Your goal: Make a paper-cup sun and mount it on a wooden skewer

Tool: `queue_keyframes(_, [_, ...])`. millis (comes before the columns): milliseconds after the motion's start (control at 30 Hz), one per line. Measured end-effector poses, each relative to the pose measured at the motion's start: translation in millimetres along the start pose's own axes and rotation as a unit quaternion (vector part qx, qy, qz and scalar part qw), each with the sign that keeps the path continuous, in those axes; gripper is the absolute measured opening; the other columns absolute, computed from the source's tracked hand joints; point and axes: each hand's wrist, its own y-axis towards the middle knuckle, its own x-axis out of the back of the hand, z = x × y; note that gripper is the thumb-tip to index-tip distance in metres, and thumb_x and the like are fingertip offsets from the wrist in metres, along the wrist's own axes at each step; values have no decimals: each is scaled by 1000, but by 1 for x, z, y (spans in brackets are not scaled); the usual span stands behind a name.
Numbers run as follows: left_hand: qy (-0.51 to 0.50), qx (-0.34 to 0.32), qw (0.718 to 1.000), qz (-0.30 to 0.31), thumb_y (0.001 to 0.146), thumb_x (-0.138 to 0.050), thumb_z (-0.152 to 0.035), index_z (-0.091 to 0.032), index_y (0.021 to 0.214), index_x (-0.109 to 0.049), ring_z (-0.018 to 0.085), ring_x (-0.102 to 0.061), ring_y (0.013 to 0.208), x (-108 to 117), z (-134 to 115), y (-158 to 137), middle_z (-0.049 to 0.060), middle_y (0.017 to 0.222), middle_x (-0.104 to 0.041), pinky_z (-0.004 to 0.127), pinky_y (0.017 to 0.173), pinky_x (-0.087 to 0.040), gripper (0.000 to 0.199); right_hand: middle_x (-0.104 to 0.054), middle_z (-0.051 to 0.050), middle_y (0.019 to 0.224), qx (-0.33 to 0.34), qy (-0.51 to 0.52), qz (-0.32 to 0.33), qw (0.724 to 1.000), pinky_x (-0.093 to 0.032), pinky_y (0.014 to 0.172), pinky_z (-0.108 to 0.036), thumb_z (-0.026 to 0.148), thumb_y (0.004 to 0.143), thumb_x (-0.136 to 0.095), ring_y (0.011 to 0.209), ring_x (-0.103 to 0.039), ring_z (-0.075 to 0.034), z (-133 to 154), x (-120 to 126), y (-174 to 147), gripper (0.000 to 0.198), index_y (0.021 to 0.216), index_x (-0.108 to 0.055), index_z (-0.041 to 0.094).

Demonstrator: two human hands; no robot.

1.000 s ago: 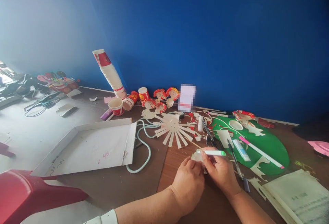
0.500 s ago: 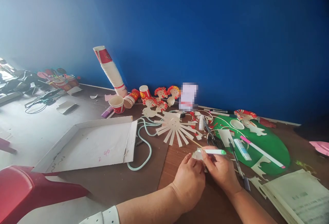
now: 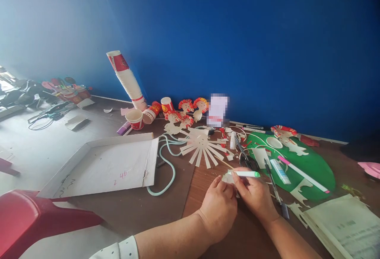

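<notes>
Closed around a small piece of white paper point(image 3: 227, 178) is my left hand point(image 3: 220, 205), its fingers curled under and against it. A white marker with a green end point(image 3: 245, 174) lies in the grip of my right hand point(image 3: 255, 197), its tip over the paper's left part. Both hands meet at the paper, just above the brown wooden table point(image 3: 196, 189). Beyond them lies a white paper cup cut into a fan of strips point(image 3: 202, 144). Black scissors point(image 3: 247, 160) rest just past my right hand. The paper's lower part is hidden by my fingers.
A white box lid point(image 3: 118, 168) and a pale green cable point(image 3: 173, 176) lie left. Stacked paper cups point(image 3: 129, 80) lean by the blue wall. On a green round mat point(image 3: 314, 172) are a glue tube point(image 3: 280, 172) and a pink-capped marker point(image 3: 303, 174). A book point(image 3: 344, 227) sits right.
The view has shifted very slightly. Both hands keep their hold on the paper and the marker, with hardly any visible movement.
</notes>
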Motion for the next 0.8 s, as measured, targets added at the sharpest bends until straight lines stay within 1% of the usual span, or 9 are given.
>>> queue_keyframes(100, [-4,4,1000,-1,88,-45,-25,-14,102,-66,19,-52,96,1,0,0,7,98,-62,41,109,-28,27,-70,-6,81,-1,3,5,1000,-50,65,-28,34,90,-48,67,-65,-17,1,1,1,21,93,-62,19])
queue_keyframes(367, [-9,3,1000,5,89,-44,-24,-15,96,-67,19,-52,95,3,0,0,8,99,-62,41,107,-30,26,-69,-5,75,-10,13,13,1000,-50,61,-28,36,90,-47,61,-63,-17,5,3,3,23,89,-62,19])
queue_keyframes(567, [-21,11,1000,-13,88,-45,-24,-15,96,-67,19,-52,95,1,-1,0,7,98,-61,40,106,-32,24,-68,-5,76,-10,20,14,1000,-50,62,-28,35,90,-48,62,-63,-16,5,4,3,20,89,-60,19])
queue_keyframes(800, [-33,15,999,-11,87,-49,-26,-14,96,-66,20,-51,97,2,-1,-1,7,99,-61,40,104,-34,23,-68,-4,74,-13,20,12,1000,-49,62,-28,35,90,-48,61,-63,-17,5,4,3,20,87,-61,19])
